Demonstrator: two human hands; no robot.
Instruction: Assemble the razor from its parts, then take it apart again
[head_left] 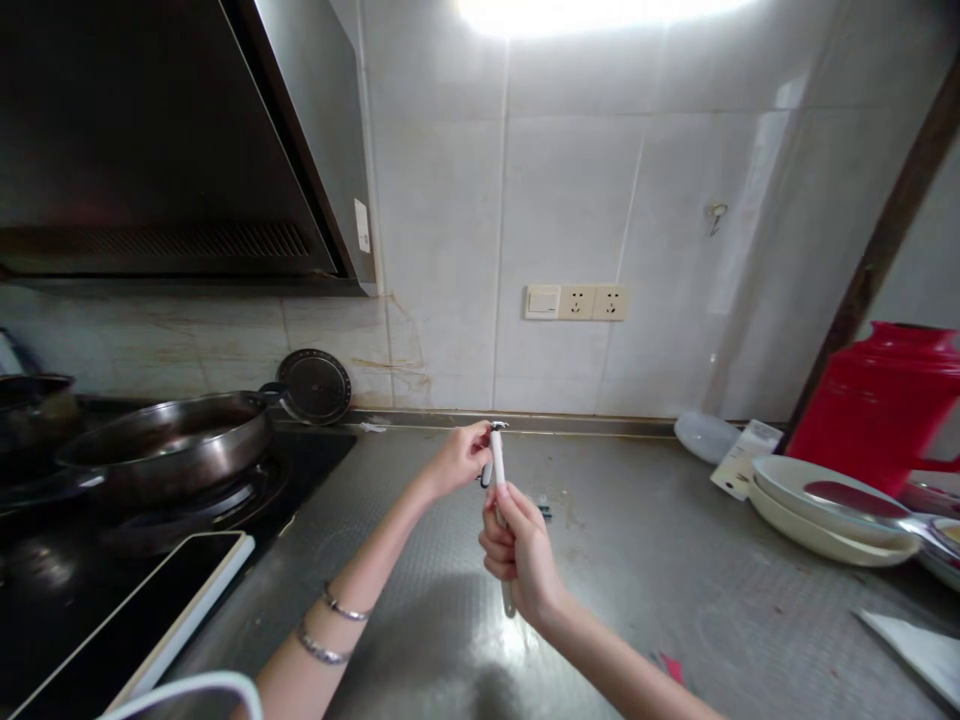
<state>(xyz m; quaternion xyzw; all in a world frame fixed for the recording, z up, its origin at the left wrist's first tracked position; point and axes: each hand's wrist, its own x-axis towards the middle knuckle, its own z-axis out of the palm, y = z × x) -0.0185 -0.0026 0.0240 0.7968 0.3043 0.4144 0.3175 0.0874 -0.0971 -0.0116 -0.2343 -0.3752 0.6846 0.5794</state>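
My right hand (521, 550) is closed in a fist around the pale handle of a slim white-handled tool (498, 455), held nearly upright over the counter. Its small top end looks dark and metallic, but its kind cannot be made out. Close beside that top end, my left hand (459, 460) has its fingers pinched together. A small light piece with a dark curved edge (486, 475) shows just under those fingertips; whether it belongs to the tool is unclear. Two silver bracelets circle my left forearm. A small dark green object (543, 510) lies on the counter behind my right hand.
A steel pan (180, 450) stands on the black stove at left, with a dark round disc (319, 387) against the wall. A phone-like slab (142, 630) lies in front. Stacked plates (817, 510), a small white box (746, 458) and a red jug (885, 400) are at right.
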